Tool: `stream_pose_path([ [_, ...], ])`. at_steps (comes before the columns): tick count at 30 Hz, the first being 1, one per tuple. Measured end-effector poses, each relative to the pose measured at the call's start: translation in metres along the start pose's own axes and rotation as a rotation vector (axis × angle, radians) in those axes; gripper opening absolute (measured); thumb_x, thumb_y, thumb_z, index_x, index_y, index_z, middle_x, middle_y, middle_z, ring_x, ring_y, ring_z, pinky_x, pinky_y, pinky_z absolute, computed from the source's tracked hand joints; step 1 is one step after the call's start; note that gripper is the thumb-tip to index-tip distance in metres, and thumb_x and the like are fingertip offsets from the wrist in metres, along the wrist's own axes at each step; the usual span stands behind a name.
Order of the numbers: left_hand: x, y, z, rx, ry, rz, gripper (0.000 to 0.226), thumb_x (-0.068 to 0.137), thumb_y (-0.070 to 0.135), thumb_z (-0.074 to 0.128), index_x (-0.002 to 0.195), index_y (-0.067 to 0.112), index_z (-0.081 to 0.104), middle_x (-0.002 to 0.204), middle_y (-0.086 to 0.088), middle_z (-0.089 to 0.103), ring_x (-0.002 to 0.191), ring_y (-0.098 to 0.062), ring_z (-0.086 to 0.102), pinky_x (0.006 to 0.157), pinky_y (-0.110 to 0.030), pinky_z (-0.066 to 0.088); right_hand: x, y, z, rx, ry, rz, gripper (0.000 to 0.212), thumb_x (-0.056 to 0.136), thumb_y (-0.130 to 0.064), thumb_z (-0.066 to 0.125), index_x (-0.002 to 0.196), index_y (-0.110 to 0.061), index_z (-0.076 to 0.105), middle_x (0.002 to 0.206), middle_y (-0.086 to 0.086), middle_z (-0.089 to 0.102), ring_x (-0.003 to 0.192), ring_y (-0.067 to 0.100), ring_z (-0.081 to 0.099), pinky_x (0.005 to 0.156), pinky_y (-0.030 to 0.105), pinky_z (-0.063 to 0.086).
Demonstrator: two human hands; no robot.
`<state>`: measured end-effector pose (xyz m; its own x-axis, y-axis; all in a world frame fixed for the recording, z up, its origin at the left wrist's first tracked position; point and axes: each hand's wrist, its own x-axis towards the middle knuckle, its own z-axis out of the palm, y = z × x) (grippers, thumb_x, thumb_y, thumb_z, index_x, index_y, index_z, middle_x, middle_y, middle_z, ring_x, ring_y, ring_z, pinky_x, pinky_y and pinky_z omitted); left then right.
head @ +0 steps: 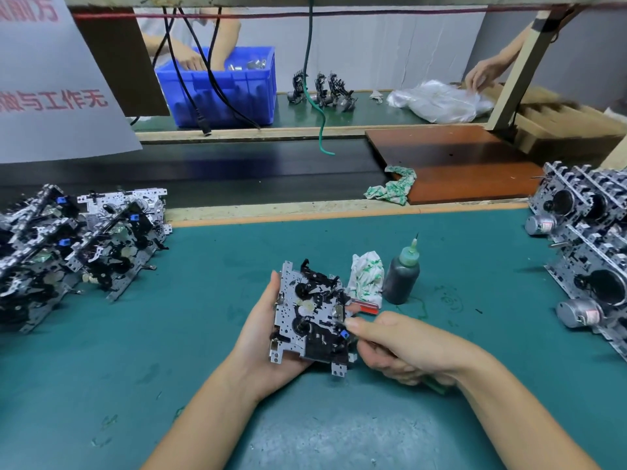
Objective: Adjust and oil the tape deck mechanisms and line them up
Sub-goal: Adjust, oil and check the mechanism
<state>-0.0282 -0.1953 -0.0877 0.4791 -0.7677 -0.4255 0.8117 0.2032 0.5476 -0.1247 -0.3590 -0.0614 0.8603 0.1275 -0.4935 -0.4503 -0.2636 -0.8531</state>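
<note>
1. The left hand cradles one tape deck mechanism from below and behind, palm up, thumb along its left edge, fingers curled round the metal plate. It is held above the green mat, face tilted toward the person.
2. The right hand comes in from the right with thumb and forefinger pinched at the mechanism's right edge, just beside a small blue part. The other fingers are curled round a green-handled tool; its tip is hidden, so I cannot tell what it touches.
3. This looks like the adjusting step: a small part is being set or nudged, with oiling apparently to come.
4. The next move probably calls for a steady left-hand hold, then a reach for the oil bottle, which stands just beyond the mechanism, needle tip up, beside a crumpled rag.
5. Both forearms come in low over the mat, wrists bent slightly inward.
6. Farther out, a crowded group of mechanisms leans together on the left, and a tidier standing row with motors sits on the right. Which is the finished line I cannot say.
</note>
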Motion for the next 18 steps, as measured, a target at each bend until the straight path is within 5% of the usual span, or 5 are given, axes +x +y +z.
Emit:
stream_pose_path([
  [3, -0.006, 0.004, -0.001, -0.089, -0.02, 0.069, 0.079, 0.09, 0.063, 0.032, 0.106, -0.005, 0.07, 0.124, -0.026, 0.06, 0.108, -0.037, 0.063, 0.094, -0.05, 0.048, -0.002, 0.001, -0.005, 0.152, 0.012, -0.029, 0.057, 0.095, -0.049, 0.037, 0.047, -0.018, 0.041, 0.032, -0.005, 0.021, 0.026, 0.008, 0.015, 0.033, 0.013, 0.018],
  [8, -0.015, 0.013, 0.006, -0.268, -0.075, 0.103, 0.1, 0.085, 0.072, 0.035, 0.112, -0.021, 0.057, 0.125, -0.041, 0.049, 0.113, -0.049, 0.055, 0.09, -0.056, 0.05, 0.0, 0.004, -0.01, 0.359, 0.029, -0.057, 0.038, 0.089, -0.043, 0.044, 0.065, -0.015, 0.048, 0.036, -0.004, 0.02, 0.027, 0.005, 0.012, 0.034, 0.01, 0.015],
  [12, -0.014, 0.013, 0.008, -0.372, -0.056, 0.095, 0.099, 0.083, 0.071, 0.043, 0.129, -0.016, 0.041, 0.127, -0.046, 0.044, 0.116, -0.058, 0.047, 0.104, -0.056, 0.034, 0.002, 0.005, -0.007, 0.331, 0.022, -0.027, 0.036, 0.09, -0.043, 0.044, 0.066, -0.015, 0.048, 0.038, -0.004, 0.021, 0.028, 0.005, 0.014, 0.034, 0.01, 0.014],
  [18, -0.012, 0.012, 0.008, -0.412, -0.053, 0.102, 0.097, 0.083, 0.071, 0.045, 0.13, -0.014, 0.042, 0.129, -0.043, 0.044, 0.118, -0.056, 0.047, 0.104, -0.056, 0.035, 0.0, 0.003, -0.008, 0.334, 0.029, -0.03, 0.036, 0.085, -0.045, 0.047, 0.064, -0.015, 0.048, 0.038, -0.005, 0.023, 0.028, 0.005, 0.016, 0.034, 0.01, 0.015],
])
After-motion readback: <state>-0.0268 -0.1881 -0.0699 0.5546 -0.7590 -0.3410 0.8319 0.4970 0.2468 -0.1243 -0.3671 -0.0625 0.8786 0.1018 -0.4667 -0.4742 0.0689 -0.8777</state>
